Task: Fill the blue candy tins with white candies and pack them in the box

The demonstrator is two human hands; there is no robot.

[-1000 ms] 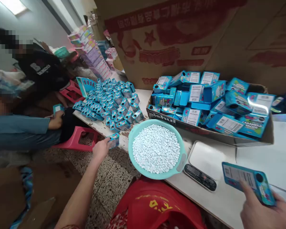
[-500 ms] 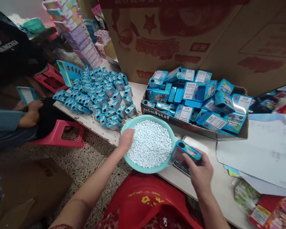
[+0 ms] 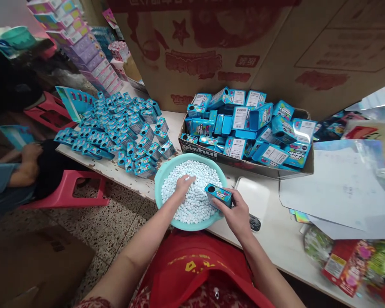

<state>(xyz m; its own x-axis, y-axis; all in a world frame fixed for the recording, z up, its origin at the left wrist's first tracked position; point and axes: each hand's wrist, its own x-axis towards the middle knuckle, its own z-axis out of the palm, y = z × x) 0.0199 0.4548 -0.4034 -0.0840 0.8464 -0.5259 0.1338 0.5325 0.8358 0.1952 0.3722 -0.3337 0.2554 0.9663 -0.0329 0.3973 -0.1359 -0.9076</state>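
A teal basin full of small white candies stands at the table's front edge. My left hand is in the candies, its fingers bent together; small white pieces show at the fingertips. My right hand grips a small blue tin over the basin's right side, its dark round opening facing up. Just right of that hand lies a white scale, partly hidden by it.
Many blue tins stand at the table's left. A carton heaped with blue tins is behind the basin. White sheets and packets lie right. A seated person's hand and a red stool are left.
My right hand has brought the tin left, from beside the scale to over the basin. My left hand has moved from the basin's left rim into the candies. The view has shifted right.
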